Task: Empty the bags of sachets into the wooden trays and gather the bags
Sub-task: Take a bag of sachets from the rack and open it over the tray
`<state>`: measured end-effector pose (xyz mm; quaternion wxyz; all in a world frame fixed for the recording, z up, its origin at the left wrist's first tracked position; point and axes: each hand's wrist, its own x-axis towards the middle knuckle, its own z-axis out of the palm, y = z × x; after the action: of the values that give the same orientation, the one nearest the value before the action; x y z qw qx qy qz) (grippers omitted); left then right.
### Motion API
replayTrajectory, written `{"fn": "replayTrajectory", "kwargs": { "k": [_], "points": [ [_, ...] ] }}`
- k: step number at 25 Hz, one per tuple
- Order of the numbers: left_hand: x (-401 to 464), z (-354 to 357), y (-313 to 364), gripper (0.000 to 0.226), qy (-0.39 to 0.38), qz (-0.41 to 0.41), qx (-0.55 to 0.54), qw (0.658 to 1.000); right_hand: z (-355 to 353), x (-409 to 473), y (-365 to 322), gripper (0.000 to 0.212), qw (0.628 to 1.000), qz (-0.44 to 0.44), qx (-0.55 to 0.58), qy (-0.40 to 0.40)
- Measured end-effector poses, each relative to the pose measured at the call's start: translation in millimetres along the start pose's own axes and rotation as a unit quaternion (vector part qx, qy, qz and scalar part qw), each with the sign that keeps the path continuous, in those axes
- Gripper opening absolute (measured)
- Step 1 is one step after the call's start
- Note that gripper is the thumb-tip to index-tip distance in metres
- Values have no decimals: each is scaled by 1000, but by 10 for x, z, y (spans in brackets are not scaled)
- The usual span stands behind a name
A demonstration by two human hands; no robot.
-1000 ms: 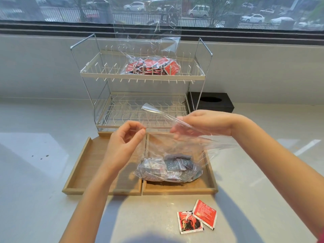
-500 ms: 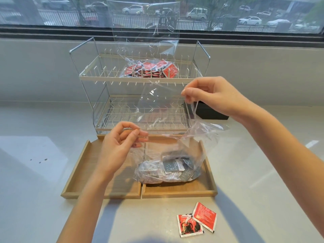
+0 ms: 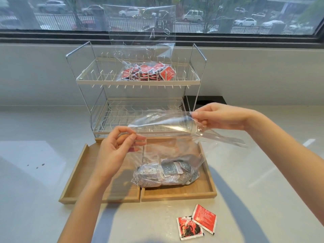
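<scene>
Head view: a clear bag [image 3: 175, 137] of grey sachets [image 3: 168, 172] sits in the right tray [image 3: 206, 192], its filled bottom resting on the tray floor and its open top lifted above it. The right hand [image 3: 219, 118] pinches the bag's upper right edge between thumb and fingers, holding the film up in front of the rack's lower shelf. The left hand [image 3: 115, 149] has its fingers curled, thumb and fingertips meeting at the bag's left edge; it seems to pinch the film there, though the clear plastic makes the contact hard to see. The left tray [image 3: 77, 172] lies touching the right one, side by side on the bench [image 3: 35, 172], and the left forearm crosses over it.

Behind the trays stands a wire rack [image 3: 136, 81] with two shelves. On its upper shelf lies a second bag [image 3: 145, 50] holding red sachets [image 3: 149, 71], its empty top standing upright against the window. Two loose red sachets [image 3: 197, 223] lie on the bench near the front edge, just in front of the right tray, overlapping at one corner. A black box [image 3: 206, 99] sits behind the rack on the right.
</scene>
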<state>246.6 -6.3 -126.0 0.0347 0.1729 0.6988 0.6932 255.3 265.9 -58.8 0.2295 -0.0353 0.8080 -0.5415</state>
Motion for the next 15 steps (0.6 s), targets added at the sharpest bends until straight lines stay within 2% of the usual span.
{"fn": "replayTrajectory", "kwargs": {
  "k": [3, 5, 7, 9, 12, 15],
  "points": [
    [-4, 27, 16, 12, -3, 6, 16, 1000, -61, -125, -133, 27, 986, -56, -108, 116],
    [6, 41, 31, 13, -4, 9, 19, 1000, -65, -205, -277, 25, 967, -85, -185, 154],
    [27, 46, 38, 13, -6, 12, 19, 1000, -68, -255, -401, 21, 951, -127, -212, 185],
    [33, 28, 28, 12, -5, 10, 15, 1000, -65, -267, -464, 20, 942, -162, -205, 211],
    [26, 6, -2, 13, 12, 4, -8, 1000, -106, -261, -372, 26, 941, -156, -184, 236],
    [39, 5, -14, 14, 27, 2, -21, 999, -181, -257, -128, 25, 927, -160, -120, 318]
  ]
}}
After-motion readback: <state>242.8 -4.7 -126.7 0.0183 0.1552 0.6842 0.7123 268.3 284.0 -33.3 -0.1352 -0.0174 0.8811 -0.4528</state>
